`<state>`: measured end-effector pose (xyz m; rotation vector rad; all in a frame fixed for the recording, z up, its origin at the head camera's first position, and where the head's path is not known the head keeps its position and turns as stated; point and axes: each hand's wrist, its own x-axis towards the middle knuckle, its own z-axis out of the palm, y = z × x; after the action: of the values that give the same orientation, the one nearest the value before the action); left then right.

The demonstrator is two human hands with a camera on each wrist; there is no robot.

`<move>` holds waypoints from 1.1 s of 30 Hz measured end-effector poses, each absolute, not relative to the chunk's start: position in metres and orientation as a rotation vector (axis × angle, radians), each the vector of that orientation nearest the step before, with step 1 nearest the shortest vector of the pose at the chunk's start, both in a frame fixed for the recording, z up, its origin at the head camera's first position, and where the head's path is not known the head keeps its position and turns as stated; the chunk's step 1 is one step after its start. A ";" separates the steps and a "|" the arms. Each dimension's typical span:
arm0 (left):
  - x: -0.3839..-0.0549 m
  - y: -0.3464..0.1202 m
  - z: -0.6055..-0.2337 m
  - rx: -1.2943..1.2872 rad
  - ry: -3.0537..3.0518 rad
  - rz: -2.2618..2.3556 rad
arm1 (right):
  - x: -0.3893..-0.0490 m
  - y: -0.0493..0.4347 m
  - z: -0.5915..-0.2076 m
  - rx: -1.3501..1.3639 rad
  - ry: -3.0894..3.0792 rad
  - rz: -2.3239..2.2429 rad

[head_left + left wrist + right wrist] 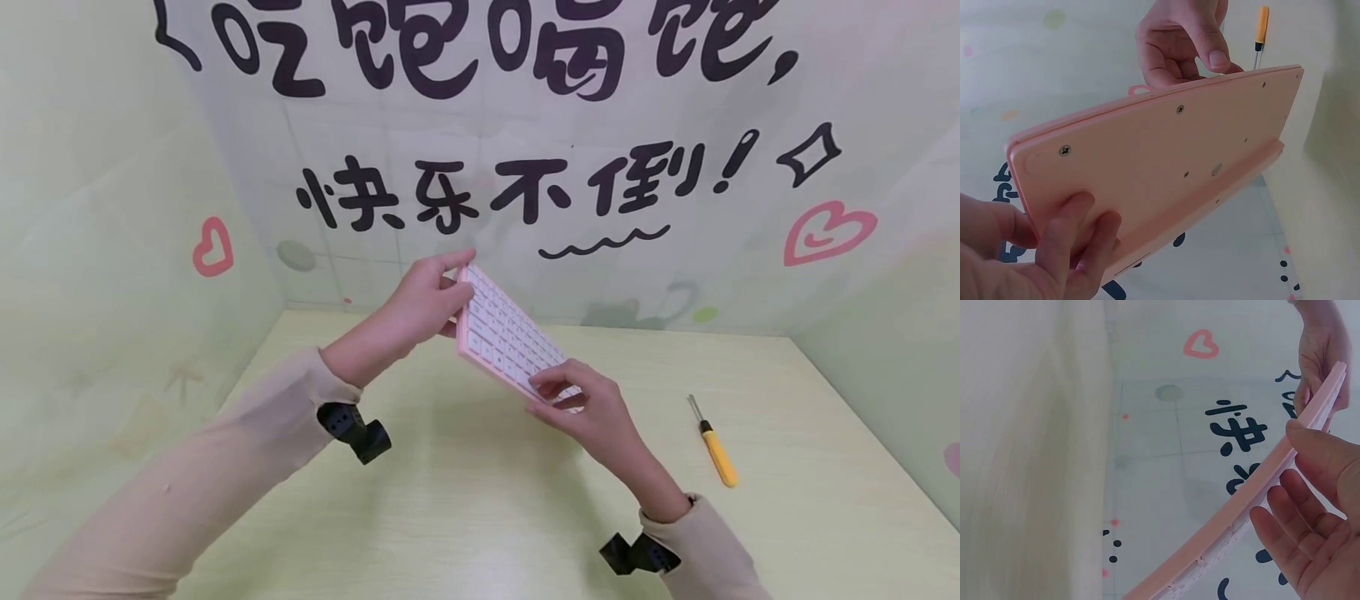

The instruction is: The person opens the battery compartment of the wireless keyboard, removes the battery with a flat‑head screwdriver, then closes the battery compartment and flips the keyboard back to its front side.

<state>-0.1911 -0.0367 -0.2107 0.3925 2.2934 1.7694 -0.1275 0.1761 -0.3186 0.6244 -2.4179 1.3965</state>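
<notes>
Pink, thin, screw-studded oblong keyboard (1147, 140)

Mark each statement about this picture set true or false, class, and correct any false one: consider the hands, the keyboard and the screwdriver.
1. The left hand grips one end of the keyboard. True.
2. The screwdriver lies on the table. True.
3. The keyboard lies flat on the table. False: it is held up at a tilt, above the table.
4. Screws show in the keyboard's back. True.
5. The keyboard's back is black. False: it is pink.
6. The screwdriver is in a hand. False: neither hand touches it; the right hand is at the keyboard.
</notes>
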 end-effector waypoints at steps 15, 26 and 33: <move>-0.187 -0.029 -0.204 0.368 2.300 1.797 | -0.135 0.172 -0.329 0.569 -2.324 1.254; -0.187 -0.024 -0.204 0.327 2.281 1.878 | -0.118 0.158 -0.303 0.648 -2.126 1.085; -0.183 -0.019 -0.203 0.336 2.209 1.953 | -0.120 0.160 -0.303 0.662 -2.051 1.012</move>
<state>-0.1829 -0.0194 -0.2033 0.3363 2.2094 1.9527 -0.1203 0.1600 -0.3034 0.6615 -2.0508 1.0115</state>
